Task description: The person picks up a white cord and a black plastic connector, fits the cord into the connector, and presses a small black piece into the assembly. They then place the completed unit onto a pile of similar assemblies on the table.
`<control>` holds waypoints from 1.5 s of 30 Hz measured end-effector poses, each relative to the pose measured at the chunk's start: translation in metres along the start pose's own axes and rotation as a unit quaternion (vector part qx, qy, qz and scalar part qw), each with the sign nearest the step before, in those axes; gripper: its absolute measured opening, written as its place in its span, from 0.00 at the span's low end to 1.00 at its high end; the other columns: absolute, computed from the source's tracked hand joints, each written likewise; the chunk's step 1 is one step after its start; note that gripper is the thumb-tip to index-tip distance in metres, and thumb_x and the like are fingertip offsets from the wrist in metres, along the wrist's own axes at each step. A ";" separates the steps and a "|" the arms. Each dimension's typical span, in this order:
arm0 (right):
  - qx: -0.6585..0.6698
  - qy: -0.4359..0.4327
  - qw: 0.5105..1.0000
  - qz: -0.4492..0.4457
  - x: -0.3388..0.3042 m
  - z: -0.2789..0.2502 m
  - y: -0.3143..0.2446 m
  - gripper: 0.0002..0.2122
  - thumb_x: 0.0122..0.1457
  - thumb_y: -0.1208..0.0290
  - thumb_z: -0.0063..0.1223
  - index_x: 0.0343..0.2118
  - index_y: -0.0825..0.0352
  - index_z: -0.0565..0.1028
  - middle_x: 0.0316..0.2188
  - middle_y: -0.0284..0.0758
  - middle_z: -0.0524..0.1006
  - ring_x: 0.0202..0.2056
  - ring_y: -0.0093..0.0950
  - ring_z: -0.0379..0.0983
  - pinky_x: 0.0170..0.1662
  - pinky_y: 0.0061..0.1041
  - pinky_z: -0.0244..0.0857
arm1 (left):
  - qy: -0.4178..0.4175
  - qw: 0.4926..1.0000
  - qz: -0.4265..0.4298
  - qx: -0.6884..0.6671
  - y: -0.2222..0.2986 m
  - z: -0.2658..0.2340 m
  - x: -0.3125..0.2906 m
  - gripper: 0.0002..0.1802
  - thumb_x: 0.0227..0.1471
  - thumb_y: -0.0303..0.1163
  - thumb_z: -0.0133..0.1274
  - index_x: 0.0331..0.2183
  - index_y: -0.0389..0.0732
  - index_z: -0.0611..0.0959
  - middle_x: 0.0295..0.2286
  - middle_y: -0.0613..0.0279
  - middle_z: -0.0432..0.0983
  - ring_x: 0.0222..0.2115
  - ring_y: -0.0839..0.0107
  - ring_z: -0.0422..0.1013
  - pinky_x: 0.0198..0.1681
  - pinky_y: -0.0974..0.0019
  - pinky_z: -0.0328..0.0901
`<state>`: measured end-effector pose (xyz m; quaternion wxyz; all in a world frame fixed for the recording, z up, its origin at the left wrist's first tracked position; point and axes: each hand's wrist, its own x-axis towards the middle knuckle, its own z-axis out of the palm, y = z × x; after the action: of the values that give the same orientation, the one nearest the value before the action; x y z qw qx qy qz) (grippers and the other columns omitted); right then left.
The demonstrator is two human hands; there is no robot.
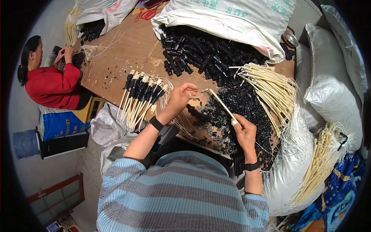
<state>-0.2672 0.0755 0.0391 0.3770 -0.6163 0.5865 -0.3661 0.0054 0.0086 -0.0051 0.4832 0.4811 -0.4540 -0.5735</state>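
Note:
My right hand (244,133) pinches the lower end of a thin cream-coloured rod (222,102), which slants up to the left over the table. At its upper tip the rod has a short bent piece. A whitish covering shows on my right thumb. Left of that tip, my left hand (181,99) is raised with its fingers loosely curved and apart, and I see nothing held in it. Small black plastic parts (235,112) lie in a heap beneath the rod. Beside my left forearm are several cream rods fitted with black sleeves (141,89), laid in a row.
Larger black plastic sleeves (208,58) spill from a white woven sack (232,15) at the back. A bundle of cream rods (270,91) lies right of the heap. Full sacks (332,77) stand at the right. A person in red (54,85) works at the table's left end.

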 end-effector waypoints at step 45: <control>0.001 -0.030 0.996 -0.086 0.006 -0.003 -0.008 0.06 0.51 0.81 0.53 0.33 0.67 0.75 0.42 0.41 0.77 0.26 0.25 0.73 0.26 0.22 0.65 | -0.125 0.865 0.195 0.446 0.023 0.026 -0.050 0.13 0.47 0.31 0.56 0.38 0.45 0.77 0.24 0.61 0.75 0.24 0.61 0.73 0.25 0.63 0.66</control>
<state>-0.2656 0.0697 0.0475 0.3626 -0.6745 0.5195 -0.3791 -0.0137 0.0570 0.0268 0.2587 0.4710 -0.8025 -0.2593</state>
